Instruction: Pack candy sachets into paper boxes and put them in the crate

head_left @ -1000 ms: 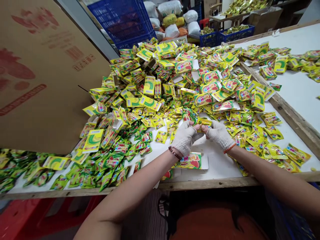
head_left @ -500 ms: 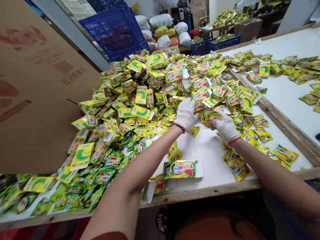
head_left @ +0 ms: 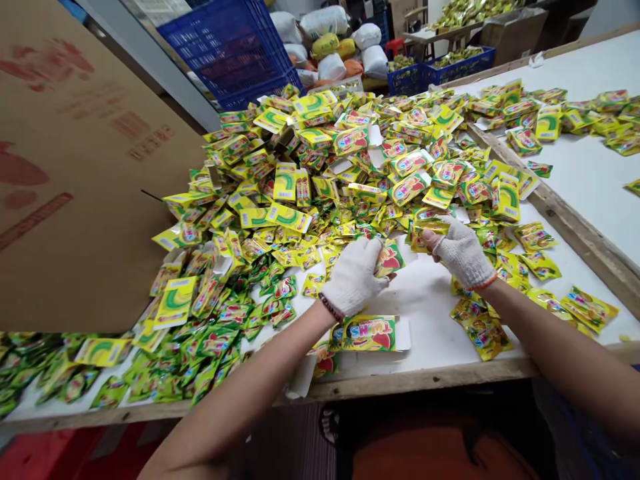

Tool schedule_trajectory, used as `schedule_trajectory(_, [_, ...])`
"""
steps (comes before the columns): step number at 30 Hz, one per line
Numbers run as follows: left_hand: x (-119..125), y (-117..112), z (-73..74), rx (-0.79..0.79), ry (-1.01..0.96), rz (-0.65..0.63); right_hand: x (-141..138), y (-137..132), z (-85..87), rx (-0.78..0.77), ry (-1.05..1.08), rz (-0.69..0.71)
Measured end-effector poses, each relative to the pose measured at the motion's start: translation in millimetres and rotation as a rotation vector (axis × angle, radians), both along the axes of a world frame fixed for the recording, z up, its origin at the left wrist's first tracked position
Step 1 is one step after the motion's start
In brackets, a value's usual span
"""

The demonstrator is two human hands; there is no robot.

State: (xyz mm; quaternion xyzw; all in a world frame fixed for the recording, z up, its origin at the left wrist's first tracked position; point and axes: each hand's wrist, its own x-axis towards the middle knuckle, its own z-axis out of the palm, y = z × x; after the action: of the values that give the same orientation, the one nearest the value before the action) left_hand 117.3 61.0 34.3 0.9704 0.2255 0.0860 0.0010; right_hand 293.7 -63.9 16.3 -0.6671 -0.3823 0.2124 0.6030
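Note:
My left hand [head_left: 356, 277], in a white knit glove, is closed round a small yellow-green candy box [head_left: 389, 259] whose white end flap stands out to the right. My right hand [head_left: 463, 252], gloved with bare fingertips, pinches a yellow candy packet [head_left: 427, 230] a little further right. Below my left hand lies another box [head_left: 370, 333] with TWINS lettering, close to the table's front edge. Beyond both hands rises a heap of small boxes [head_left: 285, 183]. Yellow packets [head_left: 483, 333] lie below my right hand, and green packets [head_left: 215, 340] spread to the left.
A large cardboard carton [head_left: 75, 200] stands at left. Wooden strips [head_left: 565, 220] border and divide the white tabletop [head_left: 420, 313]. Blue crates [head_left: 230, 50] are stacked behind the heap, with filled sacks [head_left: 325, 23] further back.
My left hand has come back from the heap toward me and now holds a box. My right hand keeps its packet, nearly in place. The view has shifted slightly.

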Motion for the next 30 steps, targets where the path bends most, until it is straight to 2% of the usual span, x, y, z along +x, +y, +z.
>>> schedule_trajectory(4, [-16.5, -18.9, -1.4, 0.007, -0.086, 0.08, -12.3, -5.0, 3.5, -0.133, -0.073, 0.104])
schedule_trajectory(8, [-20.7, -24.6, -1.4, -0.035, -0.126, 0.023, -10.4, -10.3, 11.6, -0.197, -0.064, 0.32])
schedule_trajectory(10, [-20.1, -28.0, -1.4, -0.033, -0.109, -0.024, -9.8, -11.4, 11.6, -0.198, -0.11, 0.376])
schedule_trajectory(12, [-18.5, -31.0, -2.4, -0.035, -0.086, -0.051, -13.1, -11.1, 6.9, -0.203, -0.209, 0.32])
schedule_trajectory(15, [-16.7, -30.9, -6.4, -0.052, -0.082, -0.051, -22.7, -10.2, -2.3, -0.26, -0.368, 0.158])
schedule_trajectory(16, [-16.7, -29.3, -8.1, -0.053, -0.09, -0.05, -25.3, -10.1, -3.8, -0.278, -0.386, 0.154])
schedule_trajectory(20, [-18.9, -20.3, -10.8, -0.018, -0.125, -0.034, -24.7, -11.5, 0.7, -0.248, -0.261, 0.323])
schedule_trajectory(26, [-14.1, -25.0, -6.0, -0.001, -0.057, -0.108, -19.4, -10.6, 4.8, -0.223, -0.37, 0.234])
schedule_trajectory(30, [-9.1, -27.8, -3.6, -0.009, -0.013, -0.067, -21.7, -12.1, 8.0, -0.295, -0.086, 0.327])
